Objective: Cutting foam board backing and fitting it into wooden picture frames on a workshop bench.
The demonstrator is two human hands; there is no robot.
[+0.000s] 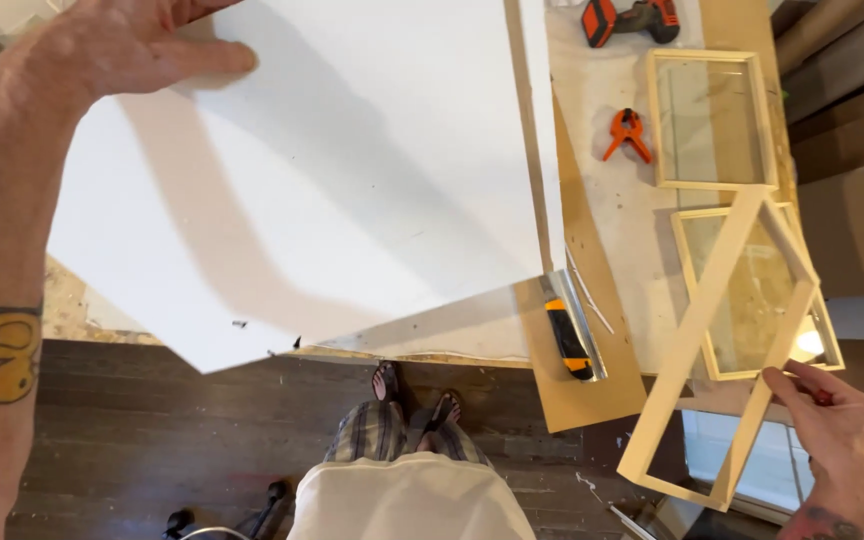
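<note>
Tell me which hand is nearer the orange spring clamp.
Right. The right hand grips the tilted wooden frame below the orange spring clamp; the left hand rests on the white board, far across.

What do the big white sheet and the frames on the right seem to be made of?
The white sheet looks like matte foam board or card: flat, stiff, with small scuffs. The frames look like pale unfinished wood, with plain light strips. The flat frames seem to hold clear glass or plastic panes, which show reflections.
</note>
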